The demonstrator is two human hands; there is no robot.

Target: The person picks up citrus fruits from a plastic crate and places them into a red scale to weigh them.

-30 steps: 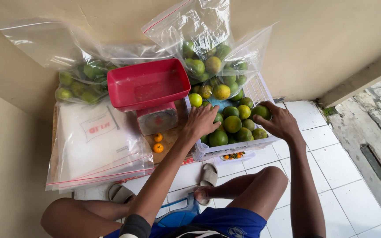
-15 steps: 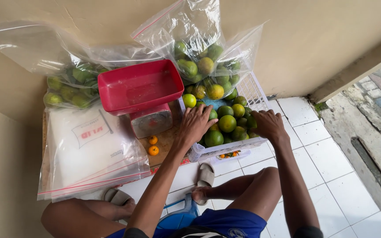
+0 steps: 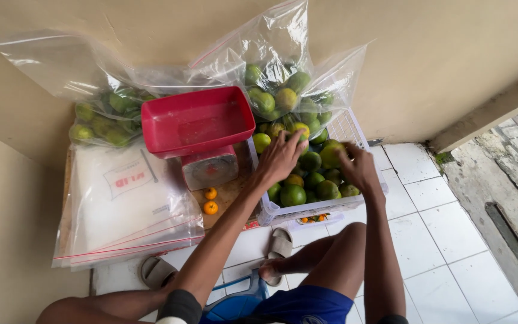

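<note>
Down in the white crate at 1 o'clock, left hand spreads over the green citrus, right hand curls round one. Red scale tray sits at 11. Pile's heaped, so I reckon fruit could roll out.

Both bare arms stretch forward from the bent knees, over the white plastic crate. The left hand lies palm down, fingers spread, at the crate's near left; the right hand curls, knuckles up, just beside it
</note>
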